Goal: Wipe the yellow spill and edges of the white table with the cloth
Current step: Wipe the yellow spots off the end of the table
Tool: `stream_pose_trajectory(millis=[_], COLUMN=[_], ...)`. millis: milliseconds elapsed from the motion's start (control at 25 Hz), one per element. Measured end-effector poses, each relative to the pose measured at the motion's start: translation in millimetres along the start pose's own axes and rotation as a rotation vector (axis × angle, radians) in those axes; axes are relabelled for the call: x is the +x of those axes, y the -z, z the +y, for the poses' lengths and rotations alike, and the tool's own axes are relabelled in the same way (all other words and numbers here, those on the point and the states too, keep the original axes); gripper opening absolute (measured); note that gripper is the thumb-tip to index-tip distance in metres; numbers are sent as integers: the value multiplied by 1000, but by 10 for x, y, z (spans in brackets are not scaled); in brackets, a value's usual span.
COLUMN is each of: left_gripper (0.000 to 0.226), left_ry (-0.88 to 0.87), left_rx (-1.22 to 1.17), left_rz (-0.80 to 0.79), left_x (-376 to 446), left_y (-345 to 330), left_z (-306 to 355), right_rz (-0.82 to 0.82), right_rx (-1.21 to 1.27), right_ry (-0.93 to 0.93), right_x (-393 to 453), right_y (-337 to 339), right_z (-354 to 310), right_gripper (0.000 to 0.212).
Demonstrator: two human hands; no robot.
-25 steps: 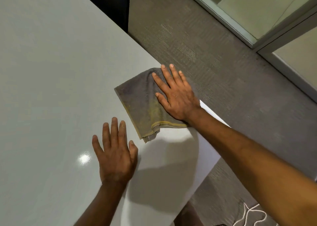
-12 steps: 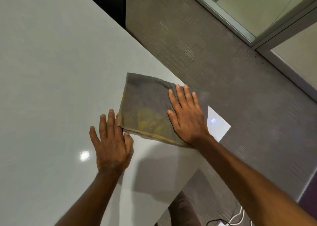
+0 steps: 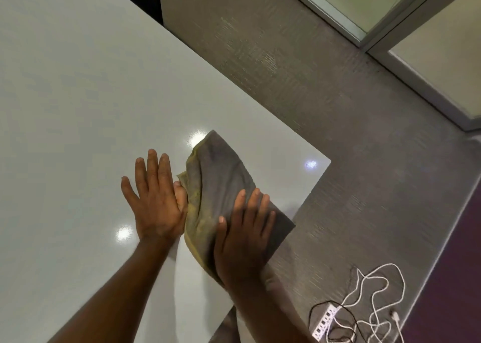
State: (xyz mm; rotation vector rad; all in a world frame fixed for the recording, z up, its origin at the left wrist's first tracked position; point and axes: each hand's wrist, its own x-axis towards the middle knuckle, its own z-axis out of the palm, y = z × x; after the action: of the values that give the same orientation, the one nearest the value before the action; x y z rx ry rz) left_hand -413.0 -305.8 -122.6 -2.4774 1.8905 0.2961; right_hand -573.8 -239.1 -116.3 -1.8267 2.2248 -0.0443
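A grey cloth (image 3: 221, 181), stained yellow along its left fold, lies on the white table (image 3: 78, 95) near the table's near right corner, its lower right part overhanging the edge. My right hand (image 3: 244, 236) presses flat on the cloth's near end, fingers spread. Flat on the table just left of the cloth rests my left hand (image 3: 153, 199), its thumb touching the cloth's bunched yellow edge. No yellow spill shows on the bare tabletop; anything under the cloth is hidden.
The table's corner (image 3: 328, 160) juts right over grey carpet (image 3: 338, 95). A white power strip (image 3: 325, 324) with tangled white and black cables (image 3: 374, 306) lies on the floor at lower right. Glass partition frames (image 3: 364, 38) run across the upper right.
My right hand has dragged the cloth toward me and the near table edge, bunching it against my left thumb. The view has shifted, showing the corner and the cables on the floor.
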Motion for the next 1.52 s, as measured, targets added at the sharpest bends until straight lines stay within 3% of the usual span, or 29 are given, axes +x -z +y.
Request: stream_pose_trajectory(millis=[160,240,320,400,520,680,920,1280,1520], left_gripper=[64,60,58,58,60,65,74,70,69], left_ry=[-3,81,13,-13,118,333,271,222,244], left_rx=[-123,-154,-215,-154,-67,-47,20,118,96], left_rz=[-19,55,96,132,170,175,95,189,178], left_x=[85,10,85,126,313,605,507,526,534], left_y=[92,153,185,230,215,176,127,-5,22], left_z=[-101,-431,-451,-462,-723,-1097,-927,-958,-965], right_rz=[-32,39,15,2,45,94,51,-35,-55], right_rx=[57,99,48,-17,-57,-68,-178,-149,-102], right_ry=[-105,166,493,639,645,723,676,712,654], right_x=[-52,-107,100,338,557,1205,2064,3289,3249], right_y=[-4,-178,-171,-88,-160,-227,-105,90,125], right_z=[-268,-341,-164,-88,-54,-706,-1139,-1967,-1768], right_gripper=[72,75,78,80,78,75,74,70,66])
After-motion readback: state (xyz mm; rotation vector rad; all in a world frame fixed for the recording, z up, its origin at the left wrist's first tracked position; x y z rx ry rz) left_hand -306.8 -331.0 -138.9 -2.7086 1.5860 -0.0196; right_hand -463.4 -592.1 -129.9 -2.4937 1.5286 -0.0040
